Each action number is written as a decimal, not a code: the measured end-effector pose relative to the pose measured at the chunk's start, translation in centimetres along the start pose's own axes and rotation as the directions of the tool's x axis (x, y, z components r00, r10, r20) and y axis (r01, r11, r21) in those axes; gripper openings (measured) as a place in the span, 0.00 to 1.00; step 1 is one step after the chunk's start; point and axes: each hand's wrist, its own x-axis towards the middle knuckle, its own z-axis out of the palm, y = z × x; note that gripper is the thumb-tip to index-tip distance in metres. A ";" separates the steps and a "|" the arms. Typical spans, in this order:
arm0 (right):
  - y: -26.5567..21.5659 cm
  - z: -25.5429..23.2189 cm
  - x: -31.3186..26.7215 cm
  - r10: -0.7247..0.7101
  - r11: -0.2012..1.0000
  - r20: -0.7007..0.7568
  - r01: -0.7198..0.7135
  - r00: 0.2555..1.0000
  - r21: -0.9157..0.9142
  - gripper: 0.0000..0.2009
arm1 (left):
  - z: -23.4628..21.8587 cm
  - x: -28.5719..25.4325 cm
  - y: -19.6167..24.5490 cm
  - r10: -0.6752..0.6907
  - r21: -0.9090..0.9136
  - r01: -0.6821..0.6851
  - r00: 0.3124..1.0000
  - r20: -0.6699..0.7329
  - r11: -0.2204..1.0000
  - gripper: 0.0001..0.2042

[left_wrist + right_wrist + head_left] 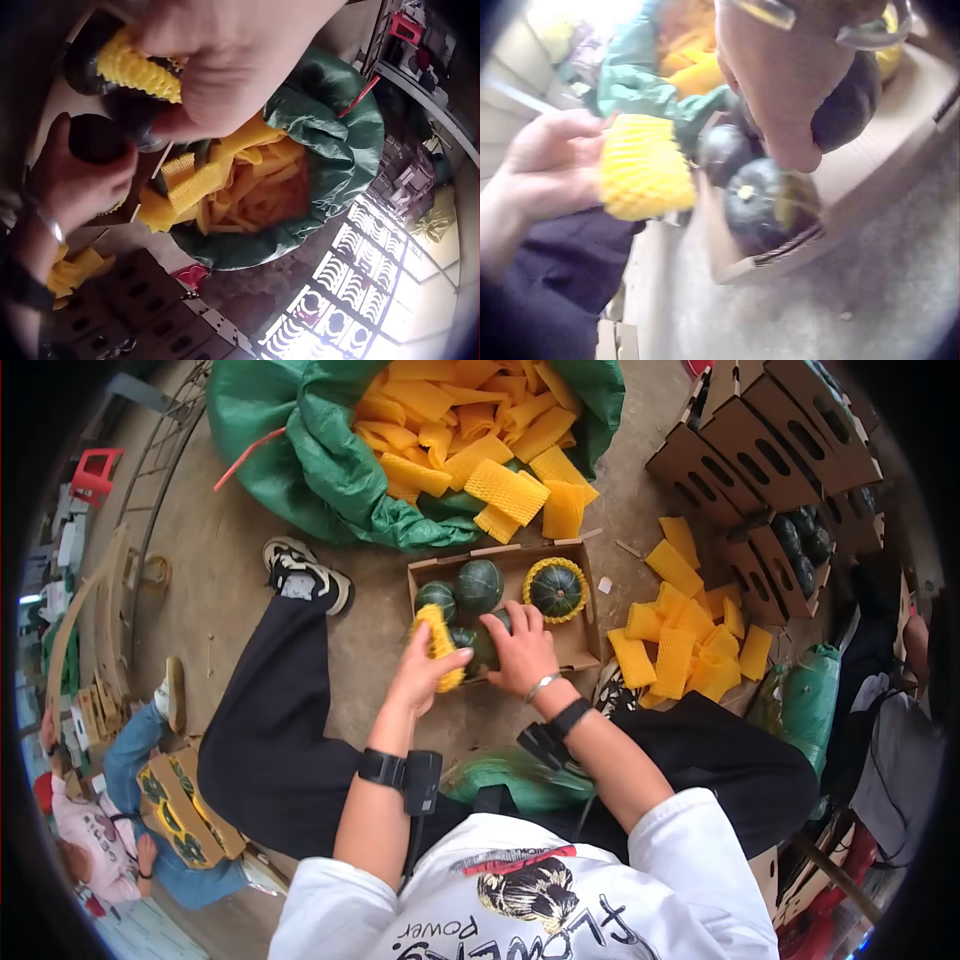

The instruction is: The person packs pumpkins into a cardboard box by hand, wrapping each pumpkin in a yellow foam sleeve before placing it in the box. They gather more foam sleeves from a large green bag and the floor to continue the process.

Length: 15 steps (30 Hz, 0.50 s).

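My left hand point(412, 675) holds a yellow foam net sleeve point(438, 648) over the left side of a shallow cardboard box point(577, 648). My right hand point(524, 656) grips a dark green squash point(851, 105) over the box, its fingers bent over the top. In the box are more dark green squashes, one at the back point(479, 585) and one near the front point(765, 206). At the right, another squash point(555, 591) sits in a yellow foam sleeve.
Beyond the box stands a green sack point(330, 470) full of yellow foam sleeves point(500, 490). Loose foam sleeves point(690, 645) lie piled on the floor at the right. Stacked cardboard boxes point(750, 450) stand at the far right. Another person point(110, 840) is at the left.
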 end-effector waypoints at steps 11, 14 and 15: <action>-0.2 -1.1 -7.8 -0.071 -0.574 0.316 -0.298 0.946 0.763 0.17 | 4.2 -7.8 1.8 0.020 -0.493 0.339 0.808 0.589 0.801 0.35; 2.6 0.5 -7.3 0.169 -0.318 0.160 -0.100 0.973 0.943 0.11 | 4.1 -9.0 2.6 0.039 -0.474 0.297 0.815 0.579 0.829 0.32; 2.1 -1.4 -6.6 0.287 0.192 -0.047 -0.009 0.957 0.981 0.12 | 3.8 -9.0 2.8 0.038 -0.446 0.258 0.832 0.553 0.857 0.31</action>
